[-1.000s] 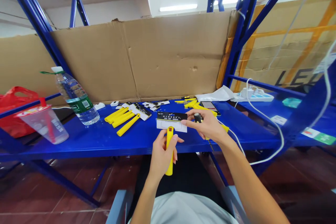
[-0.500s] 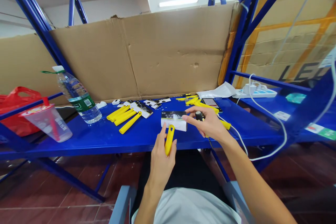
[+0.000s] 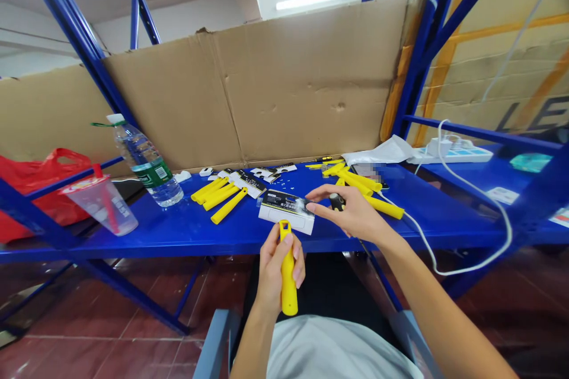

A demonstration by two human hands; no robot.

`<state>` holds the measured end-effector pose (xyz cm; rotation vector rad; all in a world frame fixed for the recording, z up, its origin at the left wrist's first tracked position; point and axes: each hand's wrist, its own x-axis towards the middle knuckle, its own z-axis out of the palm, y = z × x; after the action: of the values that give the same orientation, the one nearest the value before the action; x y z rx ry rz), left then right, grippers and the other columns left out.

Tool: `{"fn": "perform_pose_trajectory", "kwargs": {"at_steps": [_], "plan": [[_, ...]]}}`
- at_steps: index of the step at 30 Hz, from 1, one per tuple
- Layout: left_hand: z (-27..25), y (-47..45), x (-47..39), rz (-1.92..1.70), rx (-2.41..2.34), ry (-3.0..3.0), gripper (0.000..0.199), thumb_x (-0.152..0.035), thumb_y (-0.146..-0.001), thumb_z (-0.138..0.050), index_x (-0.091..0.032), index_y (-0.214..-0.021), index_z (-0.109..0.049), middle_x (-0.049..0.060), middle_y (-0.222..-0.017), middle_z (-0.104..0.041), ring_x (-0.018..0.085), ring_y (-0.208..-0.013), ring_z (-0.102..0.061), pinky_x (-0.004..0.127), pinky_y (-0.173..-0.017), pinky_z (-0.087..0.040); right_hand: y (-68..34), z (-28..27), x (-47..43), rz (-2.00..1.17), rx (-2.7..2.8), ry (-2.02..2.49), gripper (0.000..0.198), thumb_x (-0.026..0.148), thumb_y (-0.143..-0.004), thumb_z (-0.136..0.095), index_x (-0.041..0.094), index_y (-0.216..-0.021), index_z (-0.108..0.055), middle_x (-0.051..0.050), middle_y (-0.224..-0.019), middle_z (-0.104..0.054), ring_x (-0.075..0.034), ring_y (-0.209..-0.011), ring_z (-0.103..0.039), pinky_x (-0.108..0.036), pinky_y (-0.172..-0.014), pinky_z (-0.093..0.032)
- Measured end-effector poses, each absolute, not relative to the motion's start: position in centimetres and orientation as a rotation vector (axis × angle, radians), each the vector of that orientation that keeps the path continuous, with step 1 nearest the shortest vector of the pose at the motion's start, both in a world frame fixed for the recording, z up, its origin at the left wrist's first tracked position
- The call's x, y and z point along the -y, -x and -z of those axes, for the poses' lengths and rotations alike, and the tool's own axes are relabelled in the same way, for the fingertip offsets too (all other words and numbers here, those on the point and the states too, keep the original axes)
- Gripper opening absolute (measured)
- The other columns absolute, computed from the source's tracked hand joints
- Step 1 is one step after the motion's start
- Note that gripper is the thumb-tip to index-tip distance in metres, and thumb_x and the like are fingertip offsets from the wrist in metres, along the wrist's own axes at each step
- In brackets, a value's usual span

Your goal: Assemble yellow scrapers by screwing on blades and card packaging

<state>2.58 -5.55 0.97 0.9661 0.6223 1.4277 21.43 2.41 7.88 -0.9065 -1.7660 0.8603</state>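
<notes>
My left hand is wrapped round a yellow plastic handle, which has a hole at its upper end and points down towards my lap. Just beyond that end is a flat black-and-white printed card sleeve at the table's front edge; whether it is joined to the handle I cannot tell. My right hand has thumb and forefinger at the sleeve's right corner. A black-and-yellow screwdriver is tucked in its curled fingers, the thin shaft pointing down. Left of the sleeve, several yellow handles with printed cards lie fanned out.
Loose yellow handles lie behind my right hand, near a phone and a white cable. A water bottle and lidded cup stand left. Tall cardboard closes off the back of the blue table.
The yellow handle has swung down in my left hand, whose fingers now wrap round it. The printed sleeve has tilted and shifted slightly lower. My right hand stays by its right edge.
</notes>
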Motion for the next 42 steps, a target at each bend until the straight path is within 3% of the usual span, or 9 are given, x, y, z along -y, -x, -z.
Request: {"fn": "perform_pose_trajectory", "kwargs": {"at_steps": [5,8,13,19,26,31,34,38,42], "plan": [[0.0,-2.5,5.0,-1.364,-0.764,-1.067,0.039,-0.056,-0.097,-0.078,-0.024,-0.101,-0.057,-0.004,-0.079,-0.059,0.006,-0.043,-0.048,0.02,-0.037,-0.04,-21.6,-8.0,-2.3,-0.875,1.731,0.914,0.03,0.051,-0.083,-0.089,0.023,-0.095,-0.085,-0.002,-0.088,-0.076,-0.007,-0.037,-0.05,-0.022,-0.026,-0.035],[0.4,-2.3,4.6,-1.464,-0.976,-1.165,0.054,-0.055,-0.093,-0.082,-0.027,-0.132,-0.057,0.001,-0.1,-0.068,0.01,-0.051,-0.058,0.022,-0.037,-0.044,-21.8,-8.1,-2.2,-0.84,1.692,0.887,0.028,0.048,-0.082,-0.09,0.023,-0.093,-0.085,-0.001,-0.08,-0.072,-0.008,-0.036,-0.049,-0.021,-0.026,-0.034],[0.2,-1.7,5.0,-1.699,-1.288,-1.463,0.085,-0.036,-0.094,-0.086,-0.039,-0.165,-0.041,0.009,-0.136,-0.066,0.017,-0.083,-0.073,0.028,-0.067,-0.062,-21.9,-8.2,-2.1,-0.788,1.67,0.861,0.028,0.049,-0.089,-0.083,0.023,-0.099,-0.085,0.0,-0.075,-0.069,-0.008,-0.036,-0.049,-0.021,-0.028,-0.033],[0.1,-1.8,5.3,-1.702,-1.406,-2.015,0.041,-0.028,-0.107,-0.065,-0.033,-0.147,-0.071,0.014,-0.136,-0.067,0.028,-0.125,-0.072,0.037,-0.098,-0.062,-21.7,-8.6,-1.5,-0.788,1.716,0.863,0.025,0.047,-0.094,-0.08,0.023,-0.101,-0.084,-0.001,-0.078,-0.072,-0.008,-0.038,-0.05,-0.022,-0.031,-0.036],[-2.9,0.6,2.4,-1.519,-1.238,-1.499,0.042,-0.06,-0.102,-0.07,-0.021,-0.119,-0.069,0.007,-0.103,-0.075,0.012,-0.055,-0.063,0.024,-0.041,-0.051,-22.2,-8.7,-1.2,-0.863,1.691,0.821,0.041,0.06,-0.1,-0.075,0.027,-0.124,-0.081,-0.007,-0.113,-0.086,-0.007,-0.035,-0.05,-0.025,-0.032,-0.04],[-7.5,5.6,-4.2,-1.479,-1.25,-1.459,0.06,-0.077,-0.085,-0.077,-0.021,-0.09,-0.058,0.001,-0.079,-0.069,0.01,-0.046,-0.054,0.024,-0.04,-0.047,-23.7,-8.9,-2.0,-0.829,1.683,0.874,0.041,0.062,-0.096,-0.078,0.025,-0.113,-0.083,-0.007,-0.11,-0.087,-0.007,-0.035,-0.051,-0.025,-0.031,-0.039],[-8.5,8.3,-8.5,-1.21,-1.592,-1.694,0.059,-0.077,-0.096,-0.06,-0.02,-0.084,-0.059,0.004,-0.074,-0.069,0.013,-0.05,-0.058,0.025,-0.049,-0.051,-25.2,-9.0,-2.8,-0.77,1.684,0.929,0.04,0.061,-0.097,-0.077,0.024,-0.112,-0.083,-0.006,-0.106,-0.086,-0.01,-0.037,-0.052,-0.027,-0.033,-0.038],[-8.1,10.9,-11.9,-0.846,-1.931,-1.846,0.055,-0.067,-0.097,-0.062,-0.02,-0.068,-0.06,0.008,-0.064,-0.071,0.018,-0.046,-0.059,0.03,-0.05,-0.047,-27.7,-8.7,-4.7,-0.423,1.755,1.056,0.026,0.046,-0.101,-0.074,0.023,-0.108,-0.082,-0.008,-0.11,-0.086,-0.025,-0.083,-0.079,-0.033,-0.066,-0.059],[-7.9,12.8,-13.2,-0.707,-2.133,-1.954,0.049,-0.057,-0.096,-0.064,-0.022,-0.061,-0.062,0.009,-0.061,-0.072,0.022,-0.05,-0.064,0.032,-0.058,-0.046,-30.0,-7.4,-6.9,-0.126,1.899,1.394,0.022,0.031,-0.098,-0.079,0.019,-0.117,-0.079,-0.013,-0.123,-0.083,-0.036,-0.117,-0.078,-0.042,-0.097,-0.057]]}}
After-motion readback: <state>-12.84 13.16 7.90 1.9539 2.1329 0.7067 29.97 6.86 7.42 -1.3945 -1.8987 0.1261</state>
